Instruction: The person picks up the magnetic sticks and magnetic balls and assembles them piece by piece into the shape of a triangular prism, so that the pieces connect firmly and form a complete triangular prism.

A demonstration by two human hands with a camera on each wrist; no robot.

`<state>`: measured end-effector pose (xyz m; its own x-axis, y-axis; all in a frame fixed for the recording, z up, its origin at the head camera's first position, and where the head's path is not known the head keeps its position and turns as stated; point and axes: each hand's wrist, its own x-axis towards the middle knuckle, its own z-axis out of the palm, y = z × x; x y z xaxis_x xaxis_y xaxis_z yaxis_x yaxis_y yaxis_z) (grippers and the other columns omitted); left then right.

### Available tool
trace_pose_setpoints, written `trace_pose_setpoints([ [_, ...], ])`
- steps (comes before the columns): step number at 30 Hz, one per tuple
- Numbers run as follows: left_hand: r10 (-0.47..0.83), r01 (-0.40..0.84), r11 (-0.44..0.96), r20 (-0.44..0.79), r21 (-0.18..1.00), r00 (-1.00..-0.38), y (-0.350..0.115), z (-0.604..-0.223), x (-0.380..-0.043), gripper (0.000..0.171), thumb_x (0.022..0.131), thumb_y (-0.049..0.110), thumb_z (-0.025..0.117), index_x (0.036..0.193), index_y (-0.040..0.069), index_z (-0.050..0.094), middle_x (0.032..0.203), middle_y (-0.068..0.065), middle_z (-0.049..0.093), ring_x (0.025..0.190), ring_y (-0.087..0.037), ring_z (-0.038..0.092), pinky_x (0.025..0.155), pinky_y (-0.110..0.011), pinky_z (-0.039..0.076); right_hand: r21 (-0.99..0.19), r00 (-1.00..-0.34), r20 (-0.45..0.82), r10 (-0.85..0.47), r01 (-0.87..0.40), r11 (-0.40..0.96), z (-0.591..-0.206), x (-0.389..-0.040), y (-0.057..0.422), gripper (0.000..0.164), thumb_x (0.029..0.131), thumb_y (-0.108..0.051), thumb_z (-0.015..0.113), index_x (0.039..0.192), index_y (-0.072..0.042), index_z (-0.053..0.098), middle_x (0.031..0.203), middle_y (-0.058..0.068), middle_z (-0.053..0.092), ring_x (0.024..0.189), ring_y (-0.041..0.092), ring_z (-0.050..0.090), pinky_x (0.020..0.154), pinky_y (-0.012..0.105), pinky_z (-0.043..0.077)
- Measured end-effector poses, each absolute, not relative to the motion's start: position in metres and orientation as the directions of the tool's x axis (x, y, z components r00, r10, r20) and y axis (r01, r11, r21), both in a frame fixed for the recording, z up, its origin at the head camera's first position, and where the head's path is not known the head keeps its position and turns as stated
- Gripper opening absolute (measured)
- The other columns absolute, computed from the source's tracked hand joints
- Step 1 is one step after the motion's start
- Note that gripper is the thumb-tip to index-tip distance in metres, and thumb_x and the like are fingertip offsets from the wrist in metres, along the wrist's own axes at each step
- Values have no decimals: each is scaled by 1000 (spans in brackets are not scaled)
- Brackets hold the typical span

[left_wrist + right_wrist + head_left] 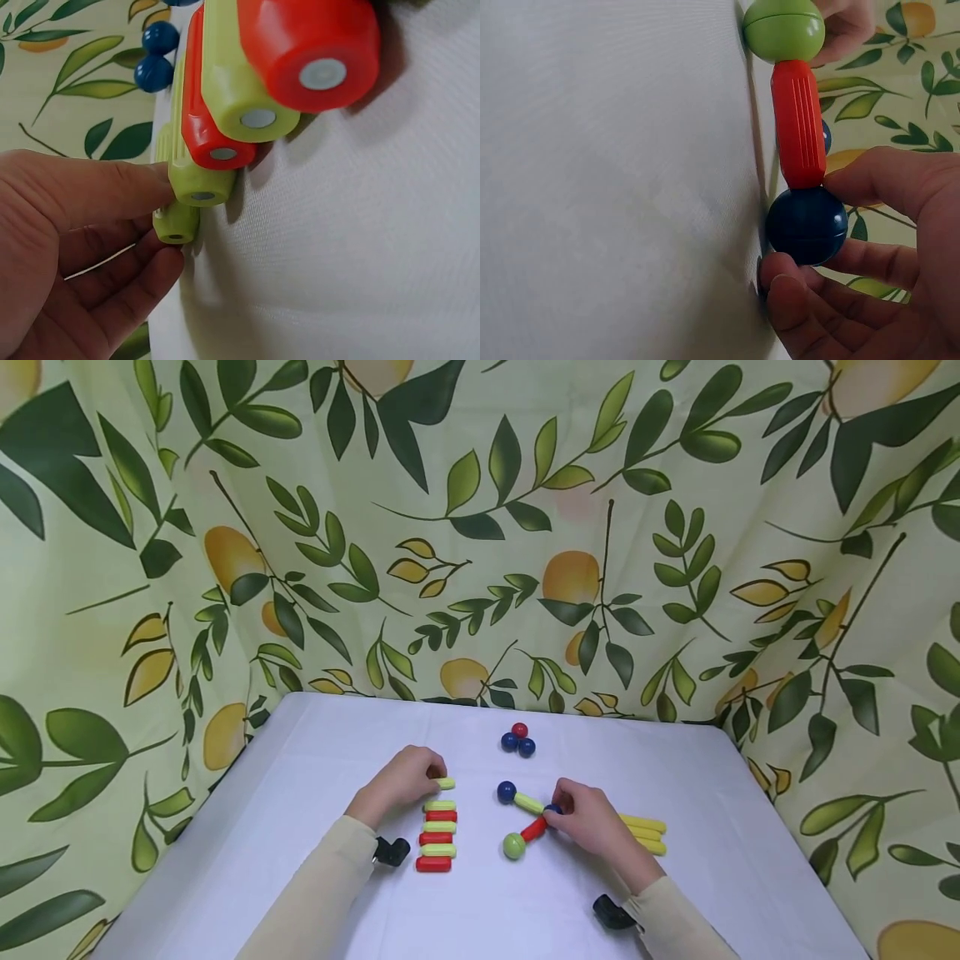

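My left hand (pixel 400 783) pinches a light green magnetic rod (pixel 446 783) by its left end, at the far end of a row. Nearer in that row, red rods (pixel 433 864) and light green rods (pixel 439 806) alternate side by side. With thumb and fingertips, my right hand (pixel 597 823) grips a dark blue ball (pixel 807 226). This ball joins a red rod (pixel 799 124) and another light green rod (pixel 529 803) into a V. A green ball (pixel 513 846) caps the red rod, and a second blue ball (pixel 506 792) caps the green one.
Farther back on the white table (pixel 337 727) a red ball (pixel 520 730) sits with two blue balls (pixel 527 747) in a cluster. Longer yellow rods (pixel 648 835) lie right of my right hand, partly behind it. A leaf-patterned cloth (pixel 480 568) hangs behind the table.
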<state>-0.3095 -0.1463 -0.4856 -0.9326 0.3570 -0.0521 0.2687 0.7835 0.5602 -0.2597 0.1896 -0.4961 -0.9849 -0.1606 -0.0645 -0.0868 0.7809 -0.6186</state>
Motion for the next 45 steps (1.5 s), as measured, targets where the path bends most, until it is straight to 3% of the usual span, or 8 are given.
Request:
trace_pose_setpoints([
  [10, 332, 245, 763, -37, 598, -943, -143, -482, -307, 11, 95, 8, 81, 106, 11, 82, 94, 4, 70, 90, -19, 61, 88, -40, 56, -586, -982, -85, -169, -88, 805, -492, -251, 195, 21, 93, -19, 86, 95, -17, 65, 79, 2, 59, 74, 20, 55, 64, 34, 49],
  [17, 350, 249, 713, -25, 655, -936, -118, -472, -296, 12, 95, 14, 85, 107, 11, 83, 91, 5, 69, 87, -19, 62, 81, -34, 56, -585, -973, -81, -218, -131, 800, -477, -264, 197, 22, 95, -30, 87, 90, -18, 69, 82, -1, 64, 76, 20, 58, 66, 35, 51],
  [23, 332, 221, 679, -24, 700, -943, -84, -471, -281, 12, 93, 12, 87, 104, 9, 83, 86, 4, 69, 81, -18, 61, 75, -31, 56, -654, -957, -56, -283, -179, 735, -473, -289, 187, 10, 99, -23, 82, 105, -16, 77, 94, -3, 68, 88, 19, 62, 76, 34, 55],
  [28, 296, 194, 681, -23, 706, -955, -65, -473, -275, 12, 91, 12, 89, 100, 8, 83, 83, 4, 68, 78, -18, 61, 75, -32, 54, -711, -928, -62, -366, -216, 669, -479, -304, 178, 19, 100, -17, 78, 119, -14, 78, 101, -1, 70, 89, 21, 64, 74, 34, 59],
  [34, 281, 177, 691, -35, 701, -959, -54, -478, -273, 11, 91, 13, 90, 98, 8, 83, 78, 5, 66, 75, -17, 60, 70, -30, 52, -715, -916, -59, -396, -238, 658, -486, -310, 172, 17, 100, -15, 78, 118, -16, 79, 101, -1, 71, 88, 21, 64, 71, 34, 59],
  [45, 259, 146, 693, -55, 706, -964, -46, -483, -272, 11, 90, 14, 90, 89, 9, 81, 75, 4, 66, 73, -17, 60, 66, -30, 52, -688, -905, -95, -415, -241, 684, -490, -313, 165, 22, 100, -15, 78, 122, -20, 81, 104, -3, 71, 95, 20, 63, 83, 36, 57],
])
